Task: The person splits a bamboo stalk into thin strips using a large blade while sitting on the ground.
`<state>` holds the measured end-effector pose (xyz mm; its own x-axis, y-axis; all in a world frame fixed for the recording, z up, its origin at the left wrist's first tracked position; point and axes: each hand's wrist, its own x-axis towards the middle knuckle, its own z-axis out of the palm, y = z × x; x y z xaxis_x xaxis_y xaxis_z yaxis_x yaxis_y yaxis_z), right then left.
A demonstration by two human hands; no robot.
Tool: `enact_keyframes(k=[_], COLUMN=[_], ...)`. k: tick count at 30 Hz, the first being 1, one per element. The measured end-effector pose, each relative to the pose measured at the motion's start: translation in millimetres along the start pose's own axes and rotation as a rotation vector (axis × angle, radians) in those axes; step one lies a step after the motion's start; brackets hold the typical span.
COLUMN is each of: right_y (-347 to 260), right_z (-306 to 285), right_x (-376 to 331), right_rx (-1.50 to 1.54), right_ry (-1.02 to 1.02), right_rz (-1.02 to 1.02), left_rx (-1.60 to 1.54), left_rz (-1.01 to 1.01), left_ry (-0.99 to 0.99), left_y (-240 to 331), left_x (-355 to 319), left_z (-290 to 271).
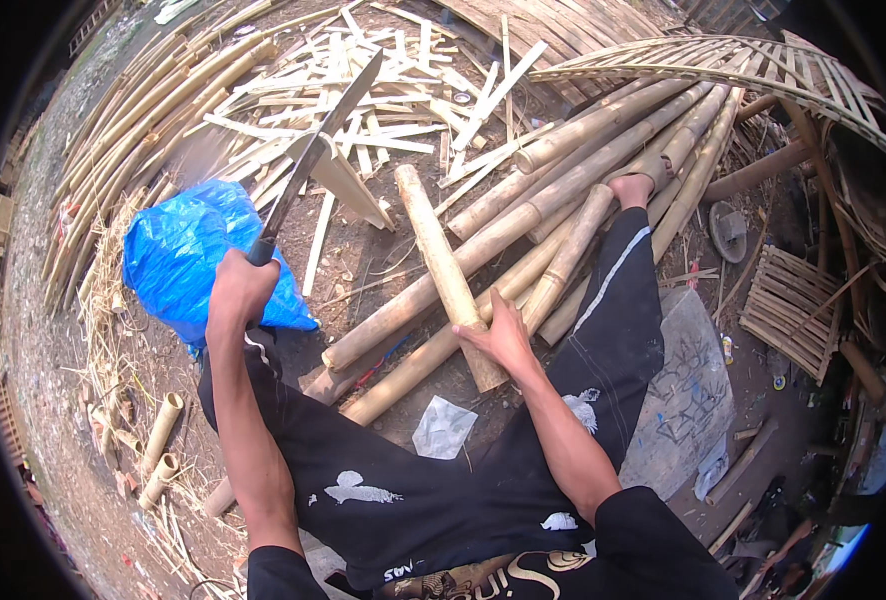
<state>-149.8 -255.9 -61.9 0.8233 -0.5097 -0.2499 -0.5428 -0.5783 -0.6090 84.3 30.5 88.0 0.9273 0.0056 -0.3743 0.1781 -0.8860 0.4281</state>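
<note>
A long knife [315,150] is gripped by its handle in the left hand [240,290], whose fingers are wrapped tight around it; the blade is raised and slanted up toward the far right, over a heap of split strips [363,90]. A short bamboo pole [446,265] is held near its lower end by the right hand [501,335], the fingers curled round it, and is propped upright with a slight lean to the far left. Its lower end is set on the ground between the legs, touching a pile of long poles [583,165] that is spread out to the far right. A bare foot [631,188] is rested on that pile. A blue bag [188,255] is seen just left of the knife hand. Two cut bamboo tubes [161,440] are lying on the ground at the near left, and a woven panel [743,60] is arched at the far right.
</note>
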Motion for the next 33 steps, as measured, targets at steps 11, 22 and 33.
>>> enact_keyframes(k=[11,22,33], right_y=[-181,-167,-135], right_z=[-247,-262,-315], right_x=[-129,-125,-110], right_rx=[0.36,0.37,0.502], right_ry=[0.996,0.937,1.07], right_rz=[-1.367,-1.488,-1.347], left_rx=[0.049,-0.016,0.057], left_rz=[0.062,0.056,0.144], left_ry=[0.002,0.012,0.05], left_y=[-12,-35,-41], left_x=[23,22,38], left_z=[-6,-2,5])
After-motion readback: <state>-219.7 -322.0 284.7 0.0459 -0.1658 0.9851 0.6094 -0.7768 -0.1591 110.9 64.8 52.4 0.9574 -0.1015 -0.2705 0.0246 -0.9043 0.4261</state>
